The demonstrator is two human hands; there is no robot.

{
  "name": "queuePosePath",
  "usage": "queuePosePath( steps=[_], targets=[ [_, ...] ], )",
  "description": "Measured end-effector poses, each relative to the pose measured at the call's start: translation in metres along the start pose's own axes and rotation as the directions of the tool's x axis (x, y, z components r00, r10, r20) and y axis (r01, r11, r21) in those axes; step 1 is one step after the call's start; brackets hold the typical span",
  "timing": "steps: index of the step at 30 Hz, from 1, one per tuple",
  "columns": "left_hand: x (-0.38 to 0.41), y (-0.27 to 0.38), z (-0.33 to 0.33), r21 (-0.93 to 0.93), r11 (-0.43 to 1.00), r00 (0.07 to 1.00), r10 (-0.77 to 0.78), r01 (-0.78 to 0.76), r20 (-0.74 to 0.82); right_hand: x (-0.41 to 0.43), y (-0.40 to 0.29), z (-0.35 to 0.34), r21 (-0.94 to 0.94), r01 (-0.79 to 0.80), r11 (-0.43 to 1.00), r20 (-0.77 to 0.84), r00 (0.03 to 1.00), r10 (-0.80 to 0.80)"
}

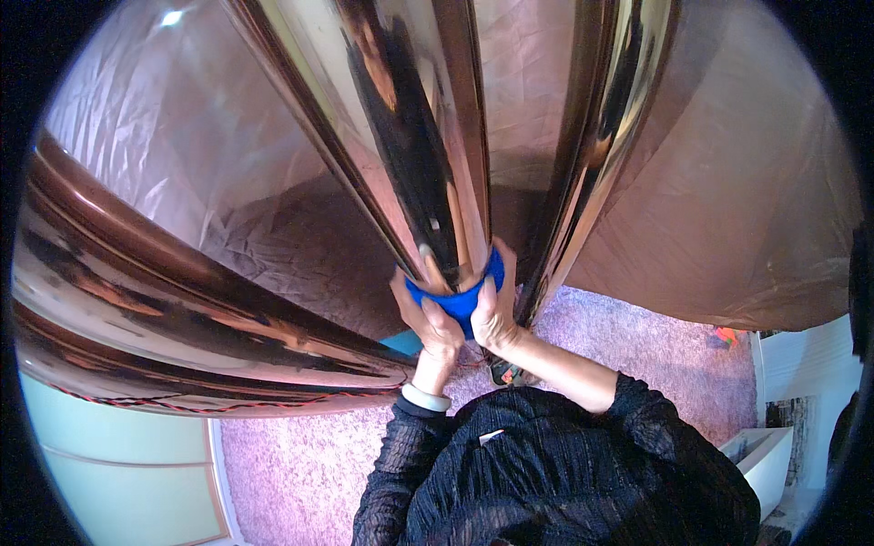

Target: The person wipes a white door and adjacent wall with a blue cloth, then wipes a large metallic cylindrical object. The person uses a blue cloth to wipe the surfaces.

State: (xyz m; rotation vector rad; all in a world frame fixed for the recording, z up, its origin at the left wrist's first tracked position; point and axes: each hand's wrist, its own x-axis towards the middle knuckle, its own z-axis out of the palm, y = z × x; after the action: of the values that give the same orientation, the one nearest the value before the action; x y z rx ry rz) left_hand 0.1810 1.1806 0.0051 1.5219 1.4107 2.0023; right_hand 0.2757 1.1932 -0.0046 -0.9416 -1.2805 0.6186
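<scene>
A blue cloth (447,302) is wrapped around the lower part of a shiny, copper-toned metal pole (437,170). My left hand (433,324) presses the cloth to the pole from the left, its thumb on the near side. From the right, my right hand (495,310) grips the same cloth, thumb also toward me. The fingertips of both hands are partly hidden behind the pole. A second shiny pole (587,164) rises just to the right. Another, thicker-looking pole (205,300) slants across the left, with a red-and-black twisted wire (273,404) along its lower edge.
Brown glossy fabric (710,225) hangs behind the poles. Pinkish shaggy carpet (293,471) covers the floor, with a small red-orange object (727,336) at the right. A pale green panel (123,471) stands lower left. A white open-topped box (765,464) is at lower right.
</scene>
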Motion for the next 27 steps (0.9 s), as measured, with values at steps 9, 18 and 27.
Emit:
queuePosePath(
  steps=[9,18,27],
  targets=[
    [0.015,0.013,0.003,-0.048,0.999,0.997,-0.022,0.018,-0.078,0.026,-0.043,0.005,0.255,0.027,0.967,-0.097,0.995,-0.002],
    [-0.027,-0.032,-0.018,0.237,0.972,0.998,-0.004,-0.010,0.061,-0.024,0.026,0.008,-0.114,0.076,0.991,-0.143,0.985,-0.092],
    [0.040,0.067,-0.038,0.113,0.965,0.969,0.243,-0.236,-0.052,0.031,-0.100,0.023,-0.283,0.458,0.843,-0.223,0.823,-0.522]
  ],
)
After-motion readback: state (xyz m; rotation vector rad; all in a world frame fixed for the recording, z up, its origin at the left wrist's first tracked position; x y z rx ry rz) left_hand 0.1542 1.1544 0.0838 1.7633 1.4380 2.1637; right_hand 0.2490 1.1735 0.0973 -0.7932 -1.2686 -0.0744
